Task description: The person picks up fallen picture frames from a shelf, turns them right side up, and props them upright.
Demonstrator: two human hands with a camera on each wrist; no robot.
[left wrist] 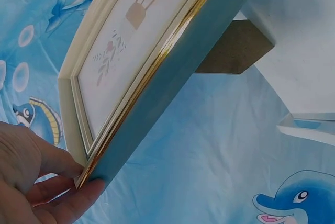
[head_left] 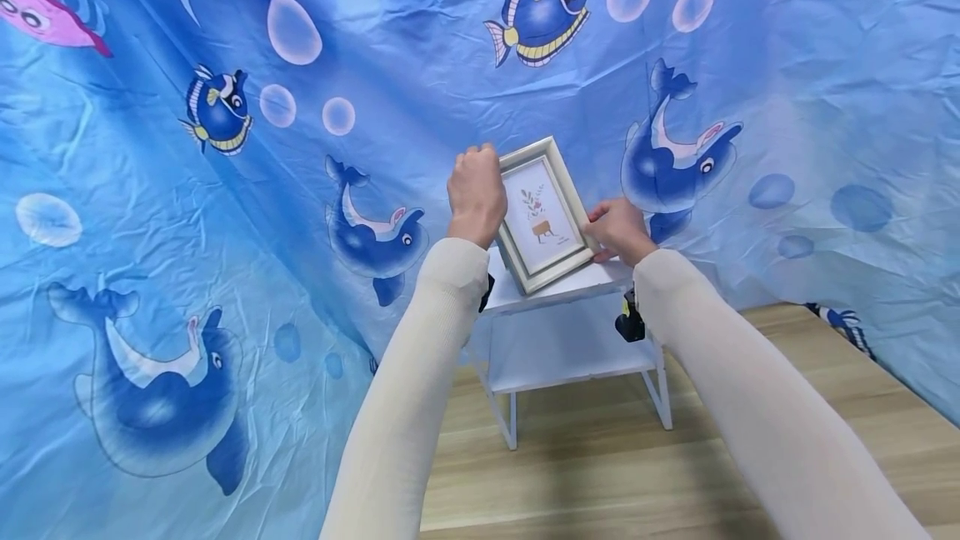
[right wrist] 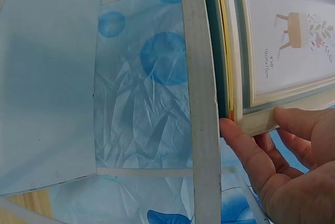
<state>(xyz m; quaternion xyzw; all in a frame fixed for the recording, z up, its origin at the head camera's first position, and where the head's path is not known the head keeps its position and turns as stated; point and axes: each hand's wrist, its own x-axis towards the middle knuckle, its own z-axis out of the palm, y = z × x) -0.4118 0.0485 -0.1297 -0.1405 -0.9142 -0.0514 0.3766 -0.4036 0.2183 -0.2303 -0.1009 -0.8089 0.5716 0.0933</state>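
A cream picture frame [head_left: 542,211] with a potted-plant print leans at a slant over the top of a small white table [head_left: 615,272]. My left hand [head_left: 477,194] holds its upper left corner, thumb on the front and fingers at the side edge in the left wrist view. Low on the right side, my right hand [head_left: 621,227] pinches the frame between thumb and fingers. Behind the frame, a brown stand flap [left wrist: 235,48] sticks out in the left wrist view. The frame's outer side is blue-green with a gold line along it.
A lower shelf [head_left: 562,357] sits under the tabletop, on thin white metal legs [head_left: 513,422]. Blue cloth [head_left: 450,65] printed with dolphins, fish and bubbles hangs behind and to both sides. Below lies a wood-look floor [head_left: 585,482].
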